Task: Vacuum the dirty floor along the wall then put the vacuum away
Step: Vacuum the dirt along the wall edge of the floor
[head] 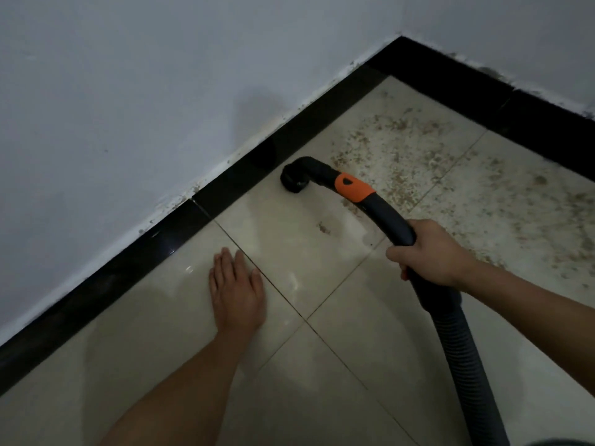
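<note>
left forearm (180, 391) comes in from the bottom edge, closest to the lens. left hand (236, 292) lies palm-down and flat on the floor tiles (161, 333), fingers straight and pressed close together, tips aimed at the skirting. it holds nothing.

ribbed hose (467, 358) runs up from the bottom right corner, dark grey, and passes under the right hand (428, 252). that hand is wrapped round the curved vacuum handle (391, 217): fingers curled tight over the top, knuckles toward the camera, thumb hidden from view.

past the grip the tube arcs forward and left. orange collar (354, 187) sits partway along it. round black nozzle (294, 180) points down at the tile, just beside the black skirting (128, 268); cannot tell whether it touches the floor or the skirting.

dirt (450, 162): brownish crumbs and dust spread thickly over the tiles to the right of the nozzle, reaching into the corner. one small separate patch (323, 228) lies between the nozzle and the right hand. tiles around the left hand look glossy, with grout lines crossing just right of it.

wall (128, 91) pale grey-white, with ragged, stained paint along the top edge of the skirting. lighting is dim.
</note>
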